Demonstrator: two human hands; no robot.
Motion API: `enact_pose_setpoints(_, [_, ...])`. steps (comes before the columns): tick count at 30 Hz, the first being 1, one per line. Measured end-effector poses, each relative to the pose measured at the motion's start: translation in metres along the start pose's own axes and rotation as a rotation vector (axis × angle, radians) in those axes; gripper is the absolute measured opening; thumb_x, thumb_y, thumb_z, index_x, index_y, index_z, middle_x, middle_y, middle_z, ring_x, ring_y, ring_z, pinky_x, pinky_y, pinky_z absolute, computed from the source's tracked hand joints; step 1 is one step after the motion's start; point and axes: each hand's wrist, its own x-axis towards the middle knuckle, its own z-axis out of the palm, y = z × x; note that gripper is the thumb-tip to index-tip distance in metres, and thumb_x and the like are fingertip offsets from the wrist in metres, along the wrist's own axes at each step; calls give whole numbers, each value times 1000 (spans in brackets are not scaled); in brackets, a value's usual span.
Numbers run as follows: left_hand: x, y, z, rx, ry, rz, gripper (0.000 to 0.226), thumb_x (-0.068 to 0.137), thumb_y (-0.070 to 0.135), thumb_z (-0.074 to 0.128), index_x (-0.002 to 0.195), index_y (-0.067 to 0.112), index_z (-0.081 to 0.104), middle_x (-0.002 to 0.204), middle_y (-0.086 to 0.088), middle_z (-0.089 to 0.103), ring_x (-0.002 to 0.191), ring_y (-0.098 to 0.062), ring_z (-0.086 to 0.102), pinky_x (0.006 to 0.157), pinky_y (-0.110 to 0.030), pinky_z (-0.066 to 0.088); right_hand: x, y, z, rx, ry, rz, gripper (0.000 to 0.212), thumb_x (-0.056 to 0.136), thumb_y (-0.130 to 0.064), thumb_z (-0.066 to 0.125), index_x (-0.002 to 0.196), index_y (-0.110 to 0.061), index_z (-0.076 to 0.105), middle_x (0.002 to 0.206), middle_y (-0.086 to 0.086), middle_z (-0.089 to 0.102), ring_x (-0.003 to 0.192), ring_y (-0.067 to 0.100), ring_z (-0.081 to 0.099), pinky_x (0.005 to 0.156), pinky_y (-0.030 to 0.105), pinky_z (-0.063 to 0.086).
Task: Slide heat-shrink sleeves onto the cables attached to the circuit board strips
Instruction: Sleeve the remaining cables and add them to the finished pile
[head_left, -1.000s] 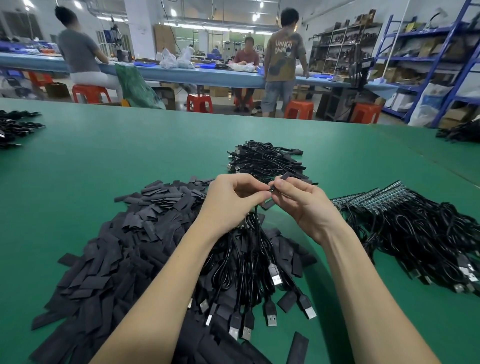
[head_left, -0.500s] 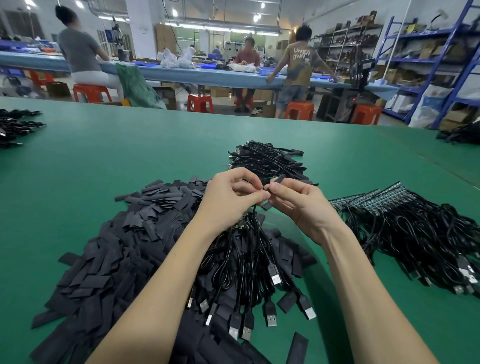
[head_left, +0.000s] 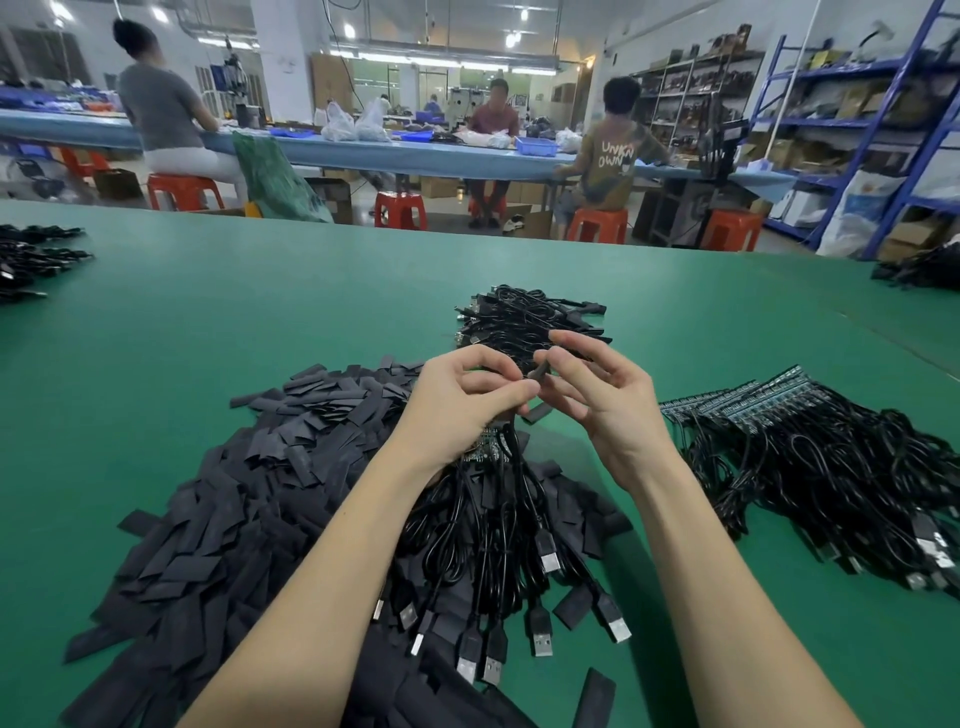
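Note:
My left hand (head_left: 462, 400) grips a bundle of black USB cables (head_left: 498, 551) whose circuit board strip ends (head_left: 480, 453) peek out just below the palm; the plugs hang toward me. My right hand (head_left: 597, 405) pinches a short black heat-shrink sleeve (head_left: 540, 373) between thumb and forefinger, right against my left fingertips. A big heap of flat black sleeves (head_left: 249, 499) lies under and left of my left forearm.
A pile of cables on blue-green board strips (head_left: 810, 457) lies to the right on the green table (head_left: 208, 322). Another cable pile (head_left: 524, 317) sits beyond my hands. More cables lie at the far left (head_left: 31, 260) and far right (head_left: 919, 270) edges. People work at a bench (head_left: 426, 156) behind.
My right hand has loosened, its fingers spreading and lifting with the sleeve at the left fingertips. A person in the background moved right and sat at the bench.

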Motion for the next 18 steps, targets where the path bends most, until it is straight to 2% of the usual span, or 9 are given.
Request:
enact_pose_setpoints(9, [-2, 2, 0, -12, -15, -11, 16, 83, 4, 81, 84, 10, 66, 70, -10, 75, 62, -13, 67, 65, -21, 56, 3, 3, -2, 66, 41, 49, 34, 69, -19, 83, 101, -9, 77, 99, 16, 76, 81, 22, 72, 75, 24, 58])
enact_pose_setpoints(18, [1, -2, -4, 57, 10, 33, 18, 78, 6, 85, 79, 15, 69, 72, -15, 75, 67, -20, 74, 69, -27, 59, 2, 4, 3, 58, 28, 58, 38, 63, -23, 87, 99, -13, 80, 98, 13, 77, 83, 20, 73, 76, 24, 58])
